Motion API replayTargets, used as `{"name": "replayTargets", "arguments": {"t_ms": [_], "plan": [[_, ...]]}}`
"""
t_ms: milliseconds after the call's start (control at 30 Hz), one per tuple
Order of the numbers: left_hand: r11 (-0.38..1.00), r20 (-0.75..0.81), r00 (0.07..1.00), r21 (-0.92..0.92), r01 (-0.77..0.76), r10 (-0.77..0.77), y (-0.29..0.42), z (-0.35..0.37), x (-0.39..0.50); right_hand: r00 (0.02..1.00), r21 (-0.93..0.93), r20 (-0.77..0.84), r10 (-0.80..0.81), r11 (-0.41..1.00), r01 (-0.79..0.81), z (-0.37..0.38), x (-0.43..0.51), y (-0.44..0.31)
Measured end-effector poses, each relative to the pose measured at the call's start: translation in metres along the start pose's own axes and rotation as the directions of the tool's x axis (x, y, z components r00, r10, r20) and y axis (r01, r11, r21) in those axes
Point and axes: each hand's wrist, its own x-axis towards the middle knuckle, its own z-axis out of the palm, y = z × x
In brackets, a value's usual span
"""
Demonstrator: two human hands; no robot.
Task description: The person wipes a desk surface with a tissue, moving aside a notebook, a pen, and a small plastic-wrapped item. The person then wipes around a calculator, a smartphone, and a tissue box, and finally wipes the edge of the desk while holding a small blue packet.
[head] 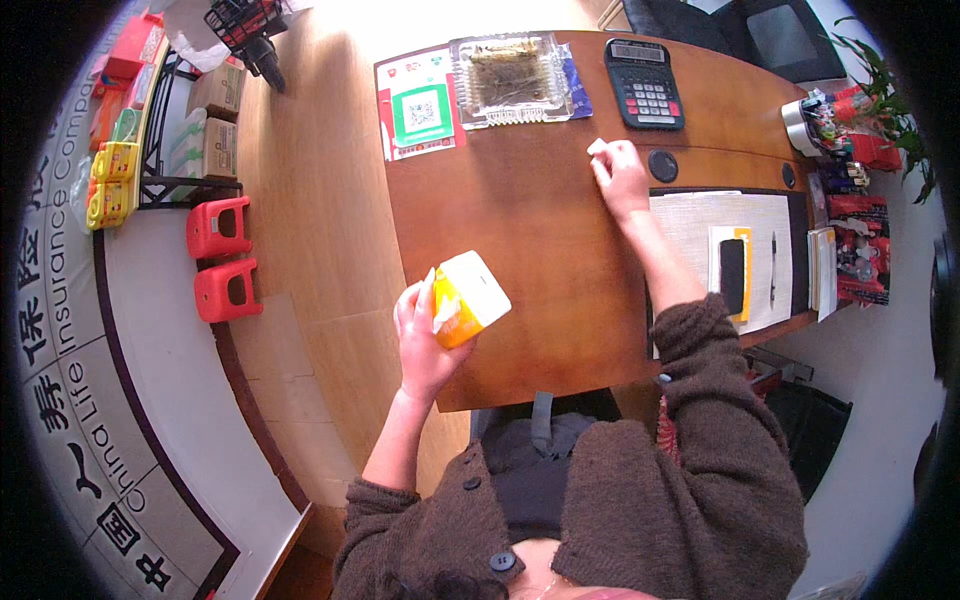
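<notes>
My left hand [429,341] holds a yellow and white box [474,296], tilted, above the near left part of the brown wooden desk [540,300]. My right hand [622,176] is over the desk's middle, its fingers closed on a small white piece [596,148] that looks like paper or tissue. A black calculator [645,86] lies beyond the right hand, and a round black desk grommet [663,166] is just to its right. Toward the far left edge sits a clear plastic tray [510,79] with brownish contents that I cannot make out.
A green and red card with a printed code [420,112] lies beside the tray. On the right are a desk mat [690,225], a black phone [732,266], a pen [773,270] and a pen holder [801,129]. Red stools [225,289] stand on the floor at left.
</notes>
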Motion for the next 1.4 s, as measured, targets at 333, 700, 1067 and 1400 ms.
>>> {"name": "replayTargets", "arguments": {"t_ms": [333,700,1067,1400], "plan": [[0.937,0.062,0.984,0.299,-0.179,0.168,-0.023,0.061,0.147,0.786,0.344,0.415,-0.458,0.879,0.33,-0.004,-0.209,-0.121],[0.95,-0.014,0.97,0.206,-0.233,0.241,-0.028,0.053,0.137,0.958,-0.045,0.103,-0.266,0.961,0.272,-0.015,-0.175,-0.088],[0.971,-0.275,0.954,0.168,0.168,-0.118,-0.092,-0.011,-0.177,0.77,0.07,0.328,-0.547,0.827,0.557,0.012,-0.236,-0.126],[0.923,-0.406,0.845,0.01,0.384,-0.347,-0.059,-0.02,-0.281,0.929,-0.174,-0.045,-0.367,0.919,0.355,0.022,-0.156,-0.08]]}}
